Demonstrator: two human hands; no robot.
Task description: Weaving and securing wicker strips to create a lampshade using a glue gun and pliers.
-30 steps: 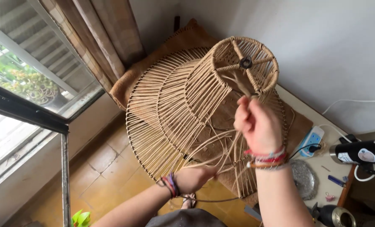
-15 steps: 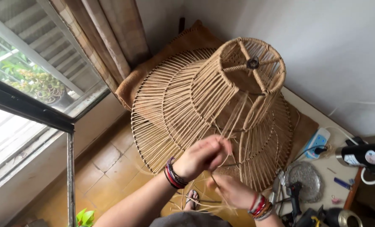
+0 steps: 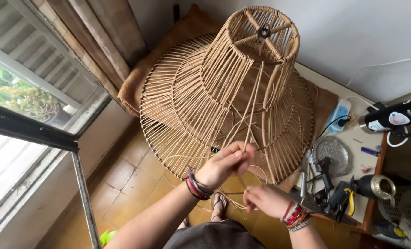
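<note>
The left hand (image 3: 226, 163) was pinched shut on a long rattan strand (image 3: 254, 108) that ran up to the top ring of the tiered wicker lampshade (image 3: 224, 92). The right hand (image 3: 263, 199), just below and nearer, was closed on loose strand ends (image 3: 231, 200). The lampshade stood on the table (image 3: 353, 138), left of pliers (image 3: 344, 196) and a metal dish (image 3: 332, 154). Good work here probably called for steady tension and keeping the strand straight between the uprights.

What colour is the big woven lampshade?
The lampshade is light tan, like straw, seen in the head view.
</note>
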